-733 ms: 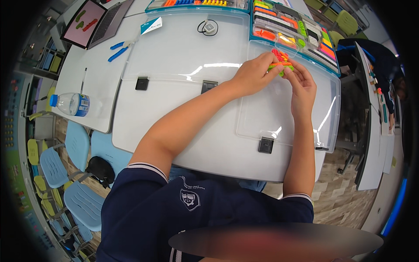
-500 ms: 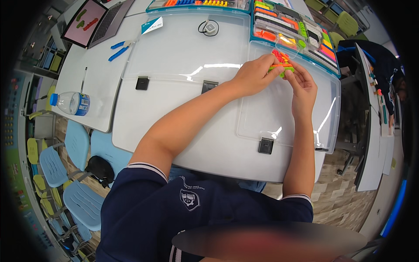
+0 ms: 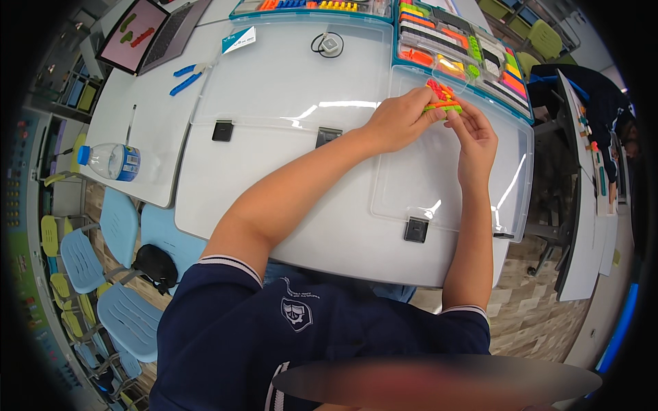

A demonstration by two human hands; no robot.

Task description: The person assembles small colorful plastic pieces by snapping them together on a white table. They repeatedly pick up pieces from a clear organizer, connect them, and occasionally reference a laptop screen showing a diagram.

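Observation:
Between my two hands is a small assembly of plastic building pieces (image 3: 445, 105), red, orange and lime green. My left hand (image 3: 401, 118) is closed around its left side, thumb along the green edge. The fingers of my right hand (image 3: 473, 130) pinch the assembly from the right, hiding part of it. Both hands are above the clear plastic lid (image 3: 439, 178) of a parts case. Just beyond them stands the case's open tray (image 3: 459, 44), filled with sorted colourful building pieces.
A second parts tray (image 3: 308, 5) lies at the far edge. Left of the lids are blue-handled pliers (image 3: 185, 83), a laptop (image 3: 154, 41) and a water bottle (image 3: 113, 162). A small pale block with a black cable (image 3: 330, 45) rests on the other lid. Blue chairs (image 3: 130, 318) stand at left.
The assembly has tilted slightly in my fingers, and the green piece below it shows less. My hands stay in nearly the same place.

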